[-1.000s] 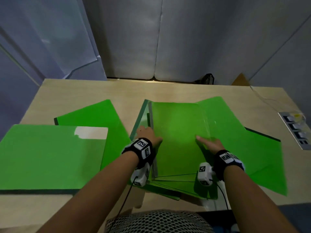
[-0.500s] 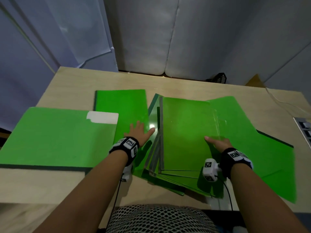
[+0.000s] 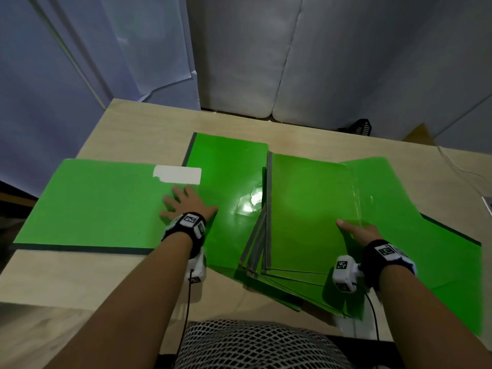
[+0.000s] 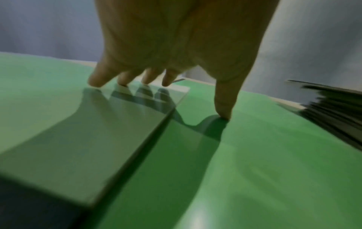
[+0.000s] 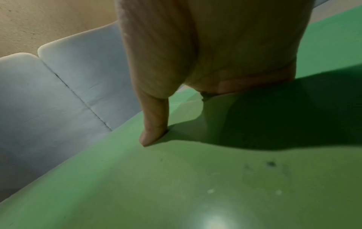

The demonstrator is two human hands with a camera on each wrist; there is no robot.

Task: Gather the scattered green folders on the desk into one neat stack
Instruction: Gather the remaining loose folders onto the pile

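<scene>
The worktop (image 3: 133,123) carries green folders from left to right. Largest is the left folder (image 3: 93,206), lying flat with its long axis across the worktop and a white label (image 3: 177,174) at its far right corner. Beside it the middle folder (image 3: 226,187) runs lengthwise away from the person; the left folder's right end overlaps it. Next comes the stack (image 3: 306,209), long axis also pointing away, its lower sheets fanned out at the near left corner. Under the stack on the right an open folder (image 3: 439,249) spreads at an angle toward the worktop's right edge.

The left hand (image 3: 186,206) lies spread and flat: its fingers (image 4: 98,80) rest on the left folder near the label, and the thumb (image 4: 223,106) presses the middle folder. The right hand (image 3: 358,231) rests flat on the stack's right side, thumb (image 5: 152,131) down on the top sheet, seemingly steadying it.

The step in hand looks like fetching the next loose folder on the left. The next move likely calls for sliding or lifting the left folder, turning it a quarter so its long axis matches the stack's, and laying it on top. The fanned corner will need squaring later.
</scene>
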